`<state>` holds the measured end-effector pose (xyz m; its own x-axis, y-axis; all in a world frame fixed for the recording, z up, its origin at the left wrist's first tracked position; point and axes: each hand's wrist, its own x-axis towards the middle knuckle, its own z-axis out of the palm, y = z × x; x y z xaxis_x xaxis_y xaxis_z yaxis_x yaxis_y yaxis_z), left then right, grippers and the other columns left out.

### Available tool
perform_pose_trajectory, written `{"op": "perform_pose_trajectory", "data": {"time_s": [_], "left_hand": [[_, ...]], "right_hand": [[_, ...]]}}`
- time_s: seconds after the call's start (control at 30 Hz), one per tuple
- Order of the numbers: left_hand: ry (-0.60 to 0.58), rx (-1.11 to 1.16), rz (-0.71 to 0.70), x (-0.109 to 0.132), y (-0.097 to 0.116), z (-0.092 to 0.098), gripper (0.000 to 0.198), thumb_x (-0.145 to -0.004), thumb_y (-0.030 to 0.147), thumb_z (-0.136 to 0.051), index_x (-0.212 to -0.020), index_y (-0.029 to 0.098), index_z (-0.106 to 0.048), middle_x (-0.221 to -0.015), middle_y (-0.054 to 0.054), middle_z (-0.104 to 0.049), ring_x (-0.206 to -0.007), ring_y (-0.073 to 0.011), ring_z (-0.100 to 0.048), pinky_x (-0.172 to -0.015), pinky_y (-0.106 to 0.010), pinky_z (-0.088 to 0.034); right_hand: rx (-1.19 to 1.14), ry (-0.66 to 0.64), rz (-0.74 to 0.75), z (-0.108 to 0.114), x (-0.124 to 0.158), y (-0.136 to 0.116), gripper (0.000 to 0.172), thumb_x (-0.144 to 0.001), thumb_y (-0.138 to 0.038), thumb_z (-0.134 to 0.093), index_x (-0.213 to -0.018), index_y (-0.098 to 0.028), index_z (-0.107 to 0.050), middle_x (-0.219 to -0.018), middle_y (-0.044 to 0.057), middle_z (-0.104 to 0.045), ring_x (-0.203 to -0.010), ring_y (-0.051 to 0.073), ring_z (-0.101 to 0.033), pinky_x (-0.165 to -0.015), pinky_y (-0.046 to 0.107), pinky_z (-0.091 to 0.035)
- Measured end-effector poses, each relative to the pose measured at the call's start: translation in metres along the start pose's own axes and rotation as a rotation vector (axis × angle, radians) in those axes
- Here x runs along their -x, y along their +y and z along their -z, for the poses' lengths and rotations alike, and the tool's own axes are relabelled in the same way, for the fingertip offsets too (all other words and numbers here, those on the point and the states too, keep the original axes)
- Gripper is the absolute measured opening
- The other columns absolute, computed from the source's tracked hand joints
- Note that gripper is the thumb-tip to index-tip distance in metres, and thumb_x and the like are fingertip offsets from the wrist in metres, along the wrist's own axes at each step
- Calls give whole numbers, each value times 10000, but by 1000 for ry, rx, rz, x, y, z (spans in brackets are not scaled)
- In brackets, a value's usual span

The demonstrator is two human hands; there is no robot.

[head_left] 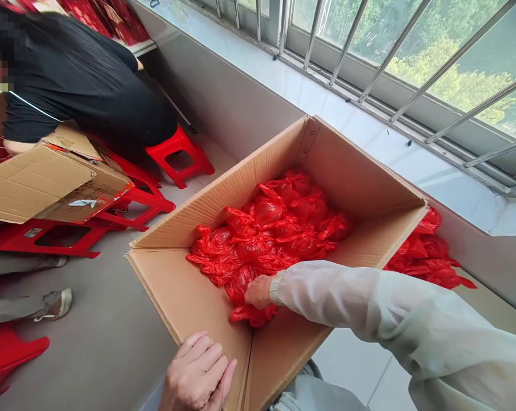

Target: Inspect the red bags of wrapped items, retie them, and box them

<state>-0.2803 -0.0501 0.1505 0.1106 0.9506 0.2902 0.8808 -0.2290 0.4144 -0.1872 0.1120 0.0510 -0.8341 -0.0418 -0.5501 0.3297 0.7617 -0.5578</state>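
A large open cardboard box (198,279) stands before me, with many knotted red plastic bags (269,211) packed in its bottom. Each bag bulges around something rounded that I cannot make out. My left hand (200,371) is closed over the near left rim of the box, fingers folded onto the edge. Inside the box my right hand (258,292), in a pale long sleeve, is down at the near bags. Its fingers are curled against one red plastic bag (240,282) and are partly hidden by it.
More red bags (429,251) lie beyond the box's right side, by the wall. A windowsill with metal bars (352,45) runs along the back. At left a person in black (87,80) leans by another carton (39,182) on red stools (181,154). Another person's shoe (61,304) shows at lower left.
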Motion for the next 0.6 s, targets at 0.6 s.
{"op": "perform_pose_trajectory", "data": {"time_s": [0.6], "left_hand": [[-34,-40,-121,-5,-11,-2,318,-813,97,-525,-516,187,-458,-516,22,-422,-535,-147,-383,-612,-296,-361]], "right_hand": [[-3,347,-127,37,-40,-16,530,-841,-132,-475,-1359,-94,-374,-1420,223,-386,-1238,299,-460,-946,434,-465]]}}
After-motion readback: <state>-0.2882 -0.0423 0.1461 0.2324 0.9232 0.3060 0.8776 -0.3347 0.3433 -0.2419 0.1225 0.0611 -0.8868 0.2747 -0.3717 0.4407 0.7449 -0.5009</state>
